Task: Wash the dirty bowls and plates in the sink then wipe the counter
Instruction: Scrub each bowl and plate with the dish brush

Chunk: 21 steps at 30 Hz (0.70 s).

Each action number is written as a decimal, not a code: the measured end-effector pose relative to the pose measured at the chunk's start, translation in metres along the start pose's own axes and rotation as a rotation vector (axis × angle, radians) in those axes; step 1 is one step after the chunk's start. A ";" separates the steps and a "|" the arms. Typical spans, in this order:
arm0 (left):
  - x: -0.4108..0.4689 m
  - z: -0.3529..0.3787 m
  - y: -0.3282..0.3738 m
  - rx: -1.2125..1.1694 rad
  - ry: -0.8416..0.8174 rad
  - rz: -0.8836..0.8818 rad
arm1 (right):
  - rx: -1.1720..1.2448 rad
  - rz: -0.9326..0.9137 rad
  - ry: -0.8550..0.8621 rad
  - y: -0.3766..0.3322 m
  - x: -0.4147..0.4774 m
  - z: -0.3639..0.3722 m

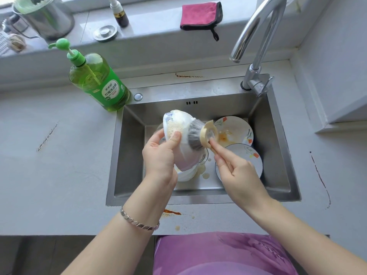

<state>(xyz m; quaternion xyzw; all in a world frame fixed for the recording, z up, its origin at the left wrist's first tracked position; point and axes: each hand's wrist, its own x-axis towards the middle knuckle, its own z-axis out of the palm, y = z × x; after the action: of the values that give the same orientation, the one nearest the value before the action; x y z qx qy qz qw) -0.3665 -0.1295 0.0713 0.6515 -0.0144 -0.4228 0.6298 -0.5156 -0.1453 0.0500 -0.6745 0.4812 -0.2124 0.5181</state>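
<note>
Over the middle of the steel sink (131,155), at the centre of the frame, the left hand (160,155) holds a white bowl (182,135) tilted on its side, its opening turned toward the right of the frame. The thumb lies across the outer wall and the other fingers wrap behind it, clenched on the bowl. The right hand (236,171) grips the pale handle of a dish brush (200,135), fingers pinched around it, with the grey bristles pressed into the bowl's rim and a barcode sticker showing on the round wooden head.

Below the bowl, on the sink floor, sits another white bowl (186,172) with yellowish residue, and small spills lie just beside it. At the right of the basin a dirty plate (236,128) with a flower pattern and orange smears leans near the wall, and a second plate (248,155) lies partly under the right hand.

At the upper left of the sink, on the grey tabletop (59,155), stands a green pump bottle of dish soap (99,80). The chrome faucet (256,42) arches at the upper right. On the ledge at the top of the frame lies a folded pink cloth (200,15). Reddish-brown stains (171,212) mark the tabletop just below the sink's front edge.
</note>
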 end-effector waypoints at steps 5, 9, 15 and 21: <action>-0.011 -0.006 -0.008 0.102 -0.104 0.046 | 0.053 0.049 -0.036 -0.021 0.041 -0.016; -0.011 -0.011 -0.009 0.073 -0.094 0.026 | 0.110 0.113 -0.117 -0.028 0.033 -0.025; 0.003 -0.017 -0.003 0.043 0.013 0.002 | 0.015 0.094 -0.234 -0.012 -0.011 -0.008; 0.000 -0.015 -0.004 0.120 -0.057 -0.010 | 0.075 0.093 -0.150 -0.014 0.009 -0.014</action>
<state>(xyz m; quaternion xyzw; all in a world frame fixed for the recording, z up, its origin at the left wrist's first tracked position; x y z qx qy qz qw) -0.3605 -0.1165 0.0656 0.6760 -0.0544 -0.4425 0.5867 -0.5163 -0.1600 0.0658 -0.6454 0.4636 -0.1550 0.5870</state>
